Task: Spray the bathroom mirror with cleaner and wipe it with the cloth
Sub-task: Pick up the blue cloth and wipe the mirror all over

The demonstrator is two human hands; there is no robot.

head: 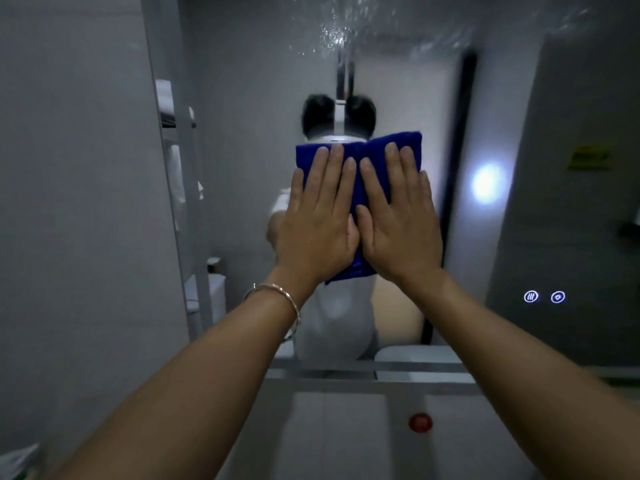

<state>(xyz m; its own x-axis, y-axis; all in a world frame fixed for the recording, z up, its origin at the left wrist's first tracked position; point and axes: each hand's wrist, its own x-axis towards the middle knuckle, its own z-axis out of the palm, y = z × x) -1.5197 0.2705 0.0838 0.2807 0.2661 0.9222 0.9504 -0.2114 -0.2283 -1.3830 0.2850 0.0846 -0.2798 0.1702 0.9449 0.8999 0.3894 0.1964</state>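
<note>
Both hands flat, fingers straight, side by side: left hand (317,220) and right hand (398,223) press a folded blue cloth (360,150) against the mirror (502,98) near its middle; spray droplets (332,32) cling toward the mirror's top edge.

The left hand (317,223) and right hand (398,226) cover most of the blue cloth (367,145); only its top band and a strip between the palms show. Cloth and hands hide much of the person reflected in the mirror (259,98). The yellow sticker (588,157) on the right is too blurred to read. The small red round thing (420,422) below may be a cap or a button. A pale object (19,460) is cut off by the bottom-left corner.
</note>
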